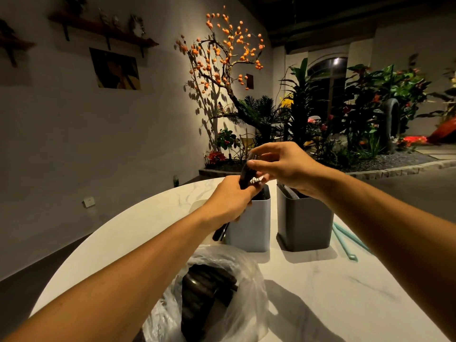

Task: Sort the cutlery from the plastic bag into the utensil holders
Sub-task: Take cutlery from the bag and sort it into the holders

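While the left hand (228, 198) clenched a bundle of black cutlery (246, 175) above the light holder (249, 223), I read its grip as a staging hold: handles poked out below the fist at about seven o'clock, heads stood up above it, so single pieces could be drawn off the top. My right hand (283, 164) came in from three o'clock and pinched the upper end of one dark piece between thumb and fingertips; I could not tell whether it was a fork, a spoon or a knife. Both grips were therefore closed on cutlery, one wrapping the bundle, one nipping a single piece.

Holding the bundle right over the holders made sense to me, since each piece then had only a short drop. The light holder stood at the centre of the tabletop (333, 292), with the grey holder (304, 225) just beside it at three o'clock; dark items already showed above the rims of both. The plastic bag (246, 287) lay at six o'clock, nearest me, mouth open, with plenty of black cutlery inside, so I judged the sorting far from finished. Pale green straws (345, 243) lay on the tabletop past the grey holder, apart from the work.
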The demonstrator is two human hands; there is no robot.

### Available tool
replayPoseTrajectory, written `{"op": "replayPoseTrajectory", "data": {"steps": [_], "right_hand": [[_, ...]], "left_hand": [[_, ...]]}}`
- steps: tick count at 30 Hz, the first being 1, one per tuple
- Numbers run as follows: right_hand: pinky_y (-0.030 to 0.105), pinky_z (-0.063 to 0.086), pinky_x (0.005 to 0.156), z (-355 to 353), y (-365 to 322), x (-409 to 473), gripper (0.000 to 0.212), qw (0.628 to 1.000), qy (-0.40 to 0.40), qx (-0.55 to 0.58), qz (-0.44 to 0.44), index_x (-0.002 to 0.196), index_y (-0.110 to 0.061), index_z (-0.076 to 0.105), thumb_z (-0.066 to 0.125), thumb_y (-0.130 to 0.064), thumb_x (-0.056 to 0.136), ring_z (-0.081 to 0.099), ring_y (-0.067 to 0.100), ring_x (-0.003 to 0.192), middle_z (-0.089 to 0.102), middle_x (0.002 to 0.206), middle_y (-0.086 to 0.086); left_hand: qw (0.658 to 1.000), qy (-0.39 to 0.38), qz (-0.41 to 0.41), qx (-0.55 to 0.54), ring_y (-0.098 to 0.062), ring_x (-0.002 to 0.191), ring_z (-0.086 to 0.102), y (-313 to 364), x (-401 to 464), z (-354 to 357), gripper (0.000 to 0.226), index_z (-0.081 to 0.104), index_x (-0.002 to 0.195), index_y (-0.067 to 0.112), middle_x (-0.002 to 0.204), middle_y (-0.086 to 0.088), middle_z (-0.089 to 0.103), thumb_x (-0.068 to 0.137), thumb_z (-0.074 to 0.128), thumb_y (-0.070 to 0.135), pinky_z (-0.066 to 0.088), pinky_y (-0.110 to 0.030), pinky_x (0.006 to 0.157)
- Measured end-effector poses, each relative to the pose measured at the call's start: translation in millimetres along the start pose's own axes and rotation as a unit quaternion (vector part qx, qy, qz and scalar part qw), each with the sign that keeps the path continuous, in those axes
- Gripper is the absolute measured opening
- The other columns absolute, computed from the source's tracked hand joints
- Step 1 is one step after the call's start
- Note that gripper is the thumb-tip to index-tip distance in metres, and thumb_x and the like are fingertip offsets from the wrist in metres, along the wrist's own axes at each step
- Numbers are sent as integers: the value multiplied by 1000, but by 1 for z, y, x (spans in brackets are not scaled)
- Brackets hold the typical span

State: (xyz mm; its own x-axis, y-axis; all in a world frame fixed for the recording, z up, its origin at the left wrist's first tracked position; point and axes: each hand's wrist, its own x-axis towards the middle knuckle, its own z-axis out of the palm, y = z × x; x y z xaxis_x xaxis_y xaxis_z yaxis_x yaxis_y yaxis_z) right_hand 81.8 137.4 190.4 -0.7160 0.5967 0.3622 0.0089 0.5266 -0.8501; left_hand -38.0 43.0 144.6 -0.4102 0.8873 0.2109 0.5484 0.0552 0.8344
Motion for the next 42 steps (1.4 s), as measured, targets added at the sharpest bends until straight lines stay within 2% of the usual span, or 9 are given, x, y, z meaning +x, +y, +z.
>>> {"op": "replayPoseTrajectory", "data": {"steps": [5,8,13,20,25,29,33,37,42], "right_hand": [[21,53,58,2,-10,4,20,1000,0,18,-12,103,-12,63,72,-15,86,65,11,67,67,89,10],[25,58,64,4,-17,11,14,999,29,-18,-33,102,-13,58,66,-15,91,68,18,79,66,97,12],[20,56,65,0,-27,19,29,975,58,-174,-125,103,-21,52,74,-27,84,63,8,81,61,89,-8],[23,53,85,-5,-31,33,35,929,76,-282,-227,116,-18,57,74,-17,84,58,12,100,57,108,-7],[15,49,74,-10,-22,45,28,927,71,-294,-224,109,-17,59,73,-15,85,55,9,96,55,108,-6],[30,54,88,-6,-2,53,30,929,42,-310,-199,112,-15,60,73,-16,85,58,16,105,60,116,2],[24,53,81,2,25,59,25,934,4,-324,-152,112,-18,62,70,-25,89,61,13,100,65,112,1],[32,58,82,8,46,64,25,934,-6,-338,-117,110,-21,67,72,-30,88,65,14,93,70,103,1],[33,54,80,17,56,65,20,930,-1,-350,-111,107,-20,70,69,-30,90,63,16,92,68,100,1]], "left_hand": [[999,22,-26,-14,-15,56,42,3,9,1,24,63,89,12,63,-1,49,100,59,33,39,-27,53],[995,85,8,42,-16,56,43,7,22,0,31,58,74,17,59,1,49,100,58,34,35,-28,57],[991,102,46,76,-19,72,51,18,45,1,27,62,105,14,85,-3,60,105,45,36,43,-33,63],[996,46,61,-53,-14,60,43,32,67,2,33,44,72,16,65,-3,43,105,44,11,47,-32,68],[993,43,80,-75,-13,63,44,26,78,7,27,46,76,12,65,2,47,103,46,9,45,-33,70],[995,31,67,-62,-11,69,52,12,84,15,18,50,84,10,74,0,54,102,52,8,47,-19,59],[980,-5,9,-201,-17,94,62,-8,85,15,19,56,105,14,101,-4,64,98,53,-4,59,-23,64],[995,8,50,-85,-8,93,64,-24,81,0,59,49,124,19,106,6,64,79,78,-5,53,-11,63],[998,27,55,-20,-10,98,62,-36,75,-3,43,48,122,24,109,6,61,88,67,5,54,-18,72]]}}
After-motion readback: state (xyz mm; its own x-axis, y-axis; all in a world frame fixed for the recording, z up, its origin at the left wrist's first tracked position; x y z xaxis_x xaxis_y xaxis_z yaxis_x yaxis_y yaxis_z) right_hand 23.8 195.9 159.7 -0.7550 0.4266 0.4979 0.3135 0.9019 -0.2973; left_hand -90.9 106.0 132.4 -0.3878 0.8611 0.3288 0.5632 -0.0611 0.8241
